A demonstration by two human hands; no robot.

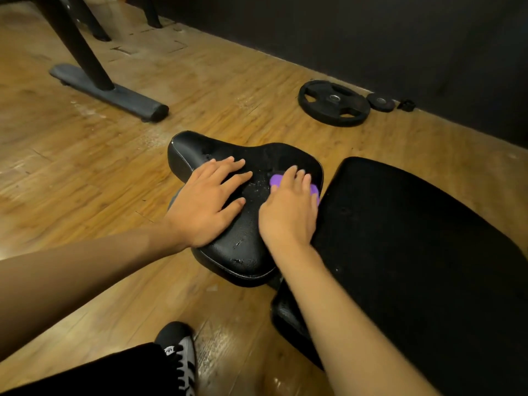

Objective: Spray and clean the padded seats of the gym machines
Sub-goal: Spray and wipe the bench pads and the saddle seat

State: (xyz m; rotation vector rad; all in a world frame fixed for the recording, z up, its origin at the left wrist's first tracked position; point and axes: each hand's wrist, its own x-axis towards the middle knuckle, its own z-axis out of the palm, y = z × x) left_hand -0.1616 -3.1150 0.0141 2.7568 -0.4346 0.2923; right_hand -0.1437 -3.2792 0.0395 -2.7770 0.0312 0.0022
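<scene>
Padding on the black saddle-shaped seat point(257, 158) carried both hands. The left hand point(208, 201) lay flat on the seat's left half, fingers spread and straight, gripping nothing. The right hand point(288, 207) pressed down on a purple cloth point(276, 180) near the seat's right edge, fingers extended over it rather than curled round it, so only the cloth's edges showed. Between the two hands the seat cover was speckled with pale flecks; whether these were droplets or wear could not be told. Small cracks marked the cover near its closest edge.

Just beside the seat on the right sat one larger black pad point(414, 252), broad and matte. Both stood over a worn wooden floor point(85, 167), which met a dark wall point(371, 38) at the far side.

Two weight plates lay flat on the floor by that wall: one large plate point(333, 102) and one small plate point(380, 102), with one small black object point(407, 105) next to them, too small to identify. One machine foot point(108, 91) rested on the floor at the upper left. One black-and-grey shoe point(180, 352) and a black trouser leg point(114, 372) showed at the bottom.
</scene>
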